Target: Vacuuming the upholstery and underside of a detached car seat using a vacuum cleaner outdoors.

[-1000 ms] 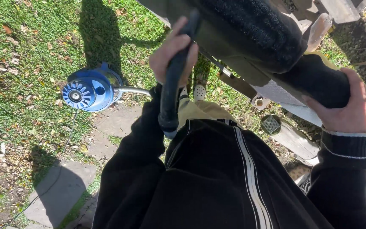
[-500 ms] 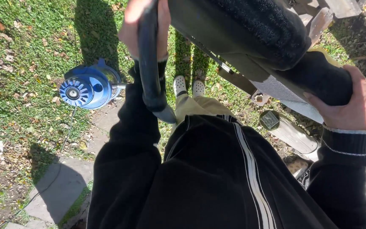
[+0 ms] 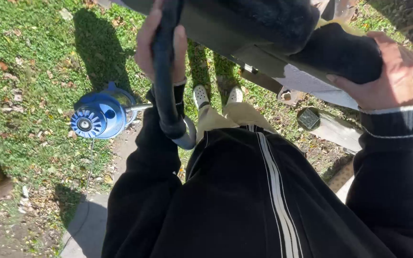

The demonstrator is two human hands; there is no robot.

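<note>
- The person is wearing a black jacket [image 3: 244, 200] with white stripes [image 3: 276, 191] running down the middle of the frame.
- Black sleeves are ending in ribbed cuffs [image 3: 390, 126].
- Tan trousers [image 3: 230, 117] and white shoes [image 3: 200, 95] are showing.

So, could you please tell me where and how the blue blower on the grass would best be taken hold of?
Probably by the thin metal tube sticking out of the blue blower, reached from the side nearer the left hand. The body is round, wide and lies on its side with the vented face up, so it offers little to close the hands around; the tube is slender and exposed.
</note>
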